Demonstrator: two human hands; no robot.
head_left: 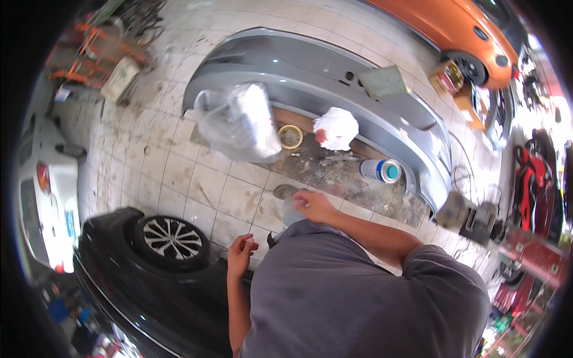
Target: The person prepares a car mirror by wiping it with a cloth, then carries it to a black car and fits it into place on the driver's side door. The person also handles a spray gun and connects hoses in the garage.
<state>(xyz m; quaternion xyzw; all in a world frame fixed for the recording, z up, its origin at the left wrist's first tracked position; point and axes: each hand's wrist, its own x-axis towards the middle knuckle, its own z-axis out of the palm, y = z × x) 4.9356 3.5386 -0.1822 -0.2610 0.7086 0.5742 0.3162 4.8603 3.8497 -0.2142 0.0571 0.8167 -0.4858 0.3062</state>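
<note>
Holding a clear plastic cup (290, 212) in the right hand (314, 206), fingers wrapped round its upright side, above the tiled floor (179, 173) | left hand (240, 253) loosely curled, holding nothing, lower left of cup | spray can (380, 170) lies sideways, up and right, nearer the right hand

This is a car body repair shop. A detached grey plastic car bumper (334, 77) lies on the stained, tiled floor (173, 167), with a spray can with a blue cap (382, 170) and a crumpled white rag (336, 128) beside it. An orange car (453, 30), a black car with an alloy wheel (170, 238) and a white car (45, 191) stand around.
</note>
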